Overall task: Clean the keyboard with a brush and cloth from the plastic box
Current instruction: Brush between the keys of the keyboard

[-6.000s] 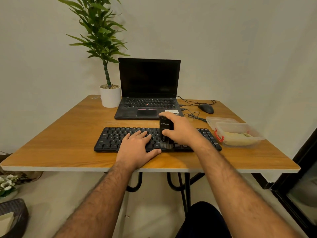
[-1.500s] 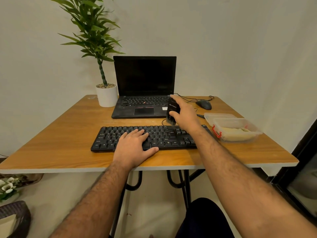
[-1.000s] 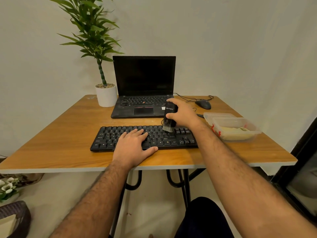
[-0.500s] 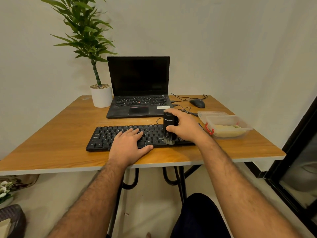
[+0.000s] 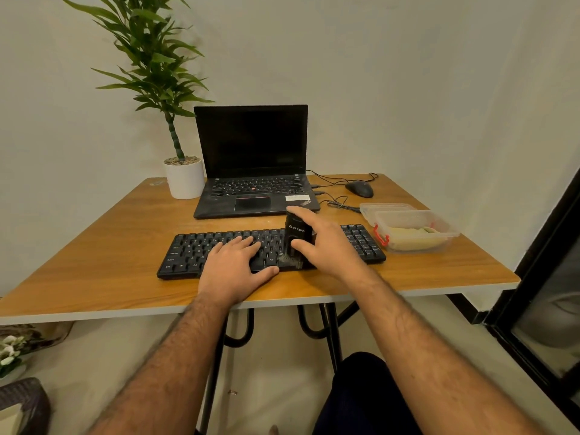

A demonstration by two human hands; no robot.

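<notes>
Fingers (image 5: 301, 215) of the right hand (image 5: 326, 246) are gripping an upright black brush (image 5: 295, 238), bristles touching the black keyboard (image 5: 219, 246) near the tabletop's (image 5: 94, 262) near edge, while the left hand (image 5: 235, 265) is lying flat, fingers spread, on the keys.

Black keyboard (image 5: 219, 251) lies flat and lengthwise near the table's front edge. The black brush (image 5: 295, 238) stands upright on its middle keys, pale bristles pressed down on the front rows. At three o'clock from the keyboard sits the clear plastic box (image 5: 439, 229), open, red latch, yellow cloth (image 5: 408, 240) folded inside.
</notes>
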